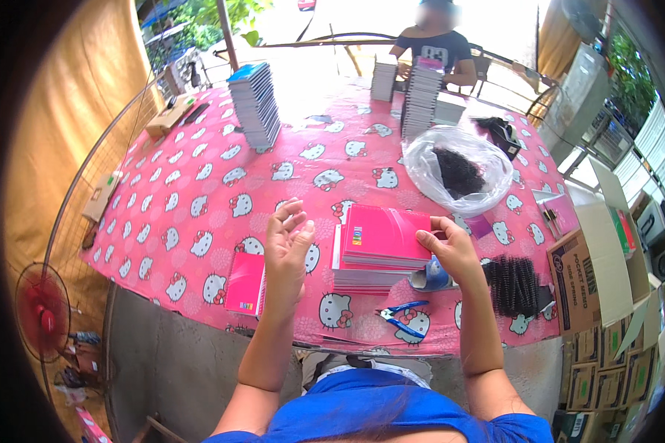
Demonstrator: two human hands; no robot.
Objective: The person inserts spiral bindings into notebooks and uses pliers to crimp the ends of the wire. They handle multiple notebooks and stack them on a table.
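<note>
Right hand (451,251): fingers closed on pink notebook stack (380,247) (top cover's edge). Left hand (287,240): open, empty, raised beside stack.

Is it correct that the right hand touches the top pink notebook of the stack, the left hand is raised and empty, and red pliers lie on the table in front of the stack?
Not quite. The pliers have blue handles, not red; the head view shows this. The rest holds: the right hand touches the top pink notebook of the stack, and the left hand is raised and empty.
</note>
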